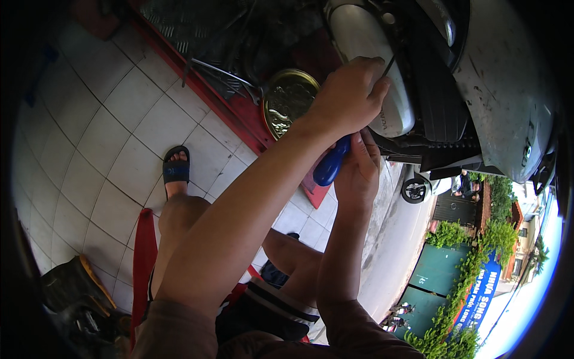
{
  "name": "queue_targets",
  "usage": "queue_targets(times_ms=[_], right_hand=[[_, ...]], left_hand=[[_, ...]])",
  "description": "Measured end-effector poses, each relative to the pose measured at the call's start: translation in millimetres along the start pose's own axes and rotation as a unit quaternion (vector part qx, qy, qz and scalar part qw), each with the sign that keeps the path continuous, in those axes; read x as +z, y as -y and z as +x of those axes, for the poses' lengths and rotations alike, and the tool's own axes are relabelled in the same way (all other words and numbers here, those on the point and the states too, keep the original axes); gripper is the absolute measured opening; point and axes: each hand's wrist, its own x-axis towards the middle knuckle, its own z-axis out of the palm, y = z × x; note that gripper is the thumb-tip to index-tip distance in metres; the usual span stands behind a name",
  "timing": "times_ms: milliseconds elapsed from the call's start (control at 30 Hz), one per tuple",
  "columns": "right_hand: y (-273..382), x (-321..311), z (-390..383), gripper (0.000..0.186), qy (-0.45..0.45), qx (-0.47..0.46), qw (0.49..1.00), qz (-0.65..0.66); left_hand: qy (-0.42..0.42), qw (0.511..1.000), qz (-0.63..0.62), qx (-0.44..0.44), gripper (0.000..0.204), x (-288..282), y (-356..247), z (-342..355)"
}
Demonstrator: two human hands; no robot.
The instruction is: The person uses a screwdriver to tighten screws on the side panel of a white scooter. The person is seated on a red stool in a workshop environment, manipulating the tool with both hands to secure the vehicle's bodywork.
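Observation:
A screwdriver with a blue handle is in my right hand, whose thumb and fingers close round the handle's upper end. Above it, my left hand is curled against a silver engine cover on a scooter or motorbike. A thin dark rod shows by its fingertips; whether it is the screwdriver's shaft I cannot tell. My left wrist hides part of the tool. The bike's scuffed grey-white body panel rises to the right of my hands.
A round, gold-rimmed tin sits left of my left wrist on a red-edged platform, with metal tools nearby. Pale floor tiles lie to the left. A dark boot-like object stands lower left. A street and parked scooter appear beyond.

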Motion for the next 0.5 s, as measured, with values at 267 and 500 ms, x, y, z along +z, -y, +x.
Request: queue_targets(times_ms=[267, 500], right_hand=[[13, 14, 3, 0.030, 0.096, 0.067, 0.957, 0.265], [23, 37, 6, 0.031, 0.127, 0.051, 0.936, 0.325]], left_hand=[[0.022, 0.958, -0.037, -0.283, 0.057, -49, -52, -62], [0.130, 0.832, -0.231, -0.487, 0.056, -84, -120, -87]])
